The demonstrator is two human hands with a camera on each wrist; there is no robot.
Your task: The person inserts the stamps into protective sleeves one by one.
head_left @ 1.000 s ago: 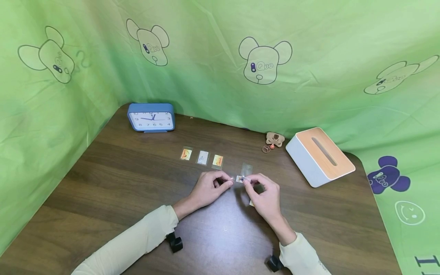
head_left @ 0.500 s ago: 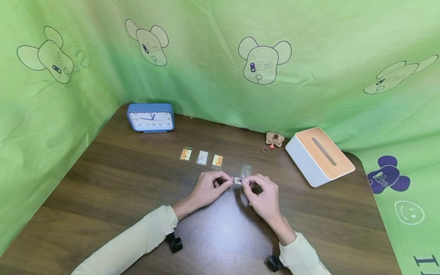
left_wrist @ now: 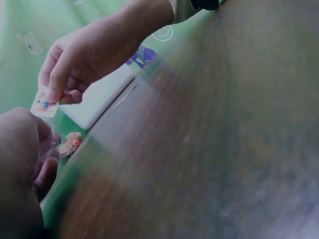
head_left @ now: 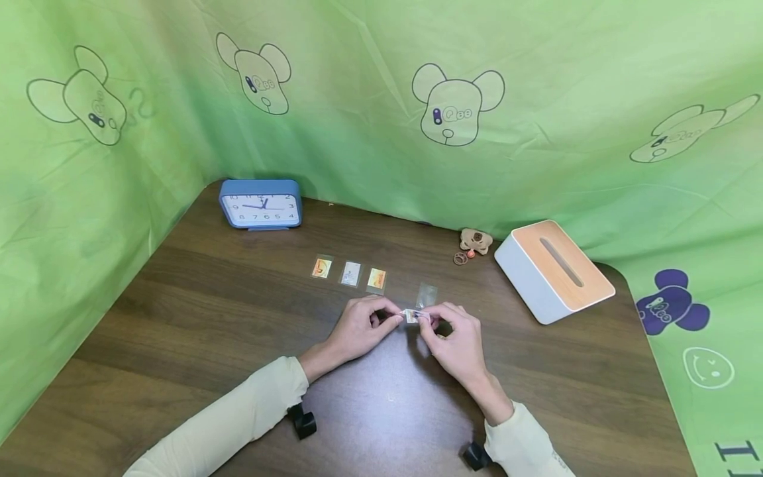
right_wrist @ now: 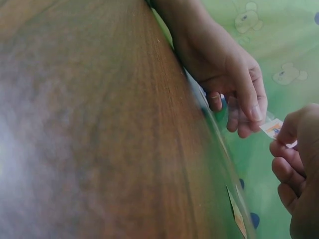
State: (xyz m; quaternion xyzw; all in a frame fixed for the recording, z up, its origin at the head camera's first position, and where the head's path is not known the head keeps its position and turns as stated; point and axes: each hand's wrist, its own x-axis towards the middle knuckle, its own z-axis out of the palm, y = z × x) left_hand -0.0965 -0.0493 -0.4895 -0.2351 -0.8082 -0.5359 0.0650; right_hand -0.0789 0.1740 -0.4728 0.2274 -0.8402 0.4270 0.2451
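My right hand pinches a small stamp, white-edged with a colourful picture, between thumb and forefinger. In the left wrist view the stamp shows a small blue and orange figure. My left hand pinches a clear plastic sleeve, seen best in the left wrist view. The stamp's left end meets the sleeve's edge between the hands; how far it lies inside cannot be told. Beyond the fingers lies another clear sleeve. To the left, a row of sleeved stamps holds an orange one, a pale one and a yellow one.
A blue clock stands at the back left of the brown table. At the back right are a tissue box with a wooden lid and a small plush keyring. A green printed curtain encloses the table.
My right hand has moved slightly left, bringing the stamp up to the left fingertips and the sleeve. A pale corner seen earlier under the right hand is now hidden. The left hand stays put.
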